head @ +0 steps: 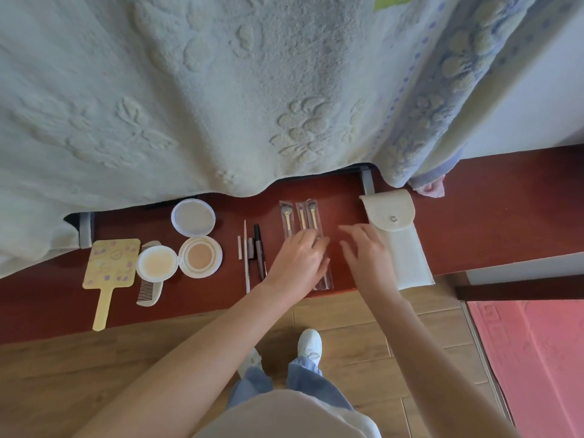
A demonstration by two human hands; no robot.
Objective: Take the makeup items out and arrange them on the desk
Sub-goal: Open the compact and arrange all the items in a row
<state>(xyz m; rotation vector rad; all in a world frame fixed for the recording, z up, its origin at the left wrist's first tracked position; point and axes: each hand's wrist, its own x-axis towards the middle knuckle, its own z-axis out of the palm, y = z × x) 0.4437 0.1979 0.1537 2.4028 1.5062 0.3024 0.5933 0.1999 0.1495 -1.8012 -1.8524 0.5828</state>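
On the red-brown desk [474,216] three makeup brushes [301,216] in clear sleeves lie side by side. My left hand [300,260] rests flat on their lower ends, fingers spread. My right hand [366,251] hovers open just right of them, beside a cream snap-flap pouch [401,241]. Left of the brushes lie thin pencils and a dark pen [257,251]. Further left sit an open cushion compact [199,238], a round cream puff case [156,262], a comb [150,289] and a yellow hand mirror [109,270].
A pale embossed blanket [221,90] hangs over the back of the desk and hides its far part. Wooden floor [94,358] lies below the desk's front edge, with a pink mat [537,358] at the right. My white shoes [309,343] stand near the desk.
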